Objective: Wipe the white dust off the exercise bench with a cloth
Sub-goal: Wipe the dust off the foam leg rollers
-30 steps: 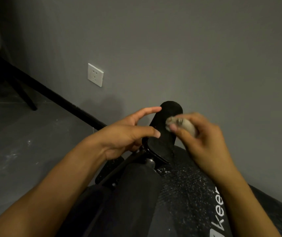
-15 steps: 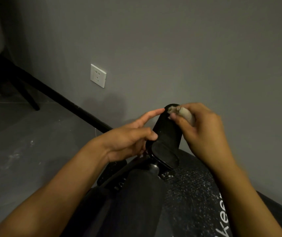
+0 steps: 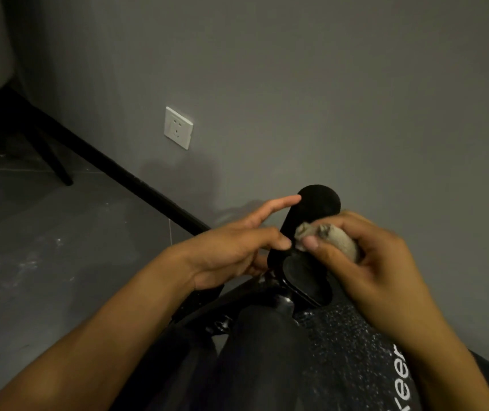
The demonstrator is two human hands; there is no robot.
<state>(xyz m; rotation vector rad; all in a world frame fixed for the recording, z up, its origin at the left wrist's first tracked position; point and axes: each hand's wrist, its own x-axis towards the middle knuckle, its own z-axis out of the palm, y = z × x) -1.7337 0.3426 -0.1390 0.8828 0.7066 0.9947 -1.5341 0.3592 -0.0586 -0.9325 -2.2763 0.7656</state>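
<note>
The black exercise bench point(image 3: 341, 354) fills the lower middle, its padded surface speckled with white dust and marked with white lettering. A black foam roller pad point(image 3: 319, 204) sticks up at the bench's far end. My left hand point(image 3: 237, 250) holds the roller's left side, thumb and fingers on it and index finger stretched along it. My right hand point(image 3: 374, 262) is closed around a small crumpled beige cloth point(image 3: 326, 238) and presses it against the roller's right side, near the lower half.
A grey wall stands close behind the bench, with a white power socket point(image 3: 178, 127) low on it and a black skirting board point(image 3: 124, 173) along the floor. A dark furniture leg point(image 3: 55, 161) stands at the far left on the grey dusty floor point(image 3: 44, 247).
My right hand with the cloth went up to the roller's top, then came back down to its lower half. My left hand stayed on the roller's left side.
</note>
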